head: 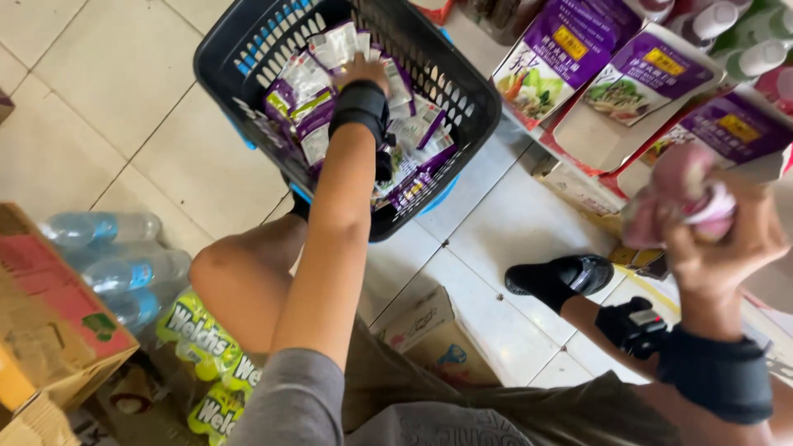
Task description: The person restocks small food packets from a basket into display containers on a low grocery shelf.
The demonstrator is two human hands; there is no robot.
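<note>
I see my left hand (363,70) reaching down into the black shopping basket (462,99) on the tiled floor (107,124), its fingers buried among the purple and white sachets (310,103) that fill it. The fingertips are hidden by the packets, so I cannot tell whether that grip is closed on one or merely resting on the heap. My right hand (727,239) is raised near the shelf (578,177), its grip closed around a bunch of pinkish sachets (681,194); motion blur smears them, so they may be the same kind as those in the basket. Both wrists wear black bands. Just beyond the right hand stand purple display cartons (644,78) on the shelf. By my left knee lie water bottles (124,268) and a cardboard box (45,330).
</note>
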